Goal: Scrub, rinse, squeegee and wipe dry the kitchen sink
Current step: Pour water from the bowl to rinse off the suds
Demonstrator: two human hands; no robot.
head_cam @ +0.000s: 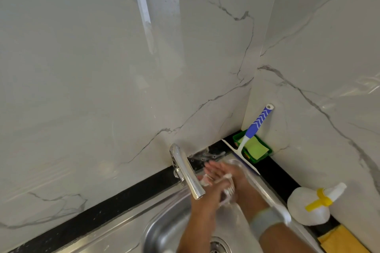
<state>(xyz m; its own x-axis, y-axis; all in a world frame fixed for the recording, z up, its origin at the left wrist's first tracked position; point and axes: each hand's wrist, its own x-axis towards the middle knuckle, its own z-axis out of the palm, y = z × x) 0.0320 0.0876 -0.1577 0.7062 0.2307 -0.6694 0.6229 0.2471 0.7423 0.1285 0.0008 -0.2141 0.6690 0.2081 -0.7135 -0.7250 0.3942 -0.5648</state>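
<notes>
Head view, looking down into the corner of a counter with marble-patterned walls (102,68).

Stainless steel sink (164,230): basin at lower centre, drain strainer (219,245) at the bottom edge. Chrome faucet (188,172) rises from the rear deck, and its spout reaches forward over the basin.

Both hands are over the basin, just right of the spout tip and below it. Left hand (211,189) comes up from the bottom centre; right hand (224,172) comes from the lower right, with a pale grey band (265,220) on its wrist. The two hands are pressed together, palm against palm, with white foam (227,176) between and on the fingers. Right-hand fingers are extended toward the back wall; the image is blurred here. Left-hand finger posture cannot be made out under the foam and blur. Neither hand appears to hold a tool.

Squeegee (249,139): blue-and-white handle leaning up against the right wall, and its white blade lies along the sink's right rim at the back corner, apart from the hands, behind and right of them. Beside it is a green tray (265,155) holding a yellow-green sponge (255,148).

White spray bottle with yellow trigger (312,201) lies on the black countertop (275,174) right of the sink. A yellow cloth (345,240) lies at the lower right corner.
</notes>
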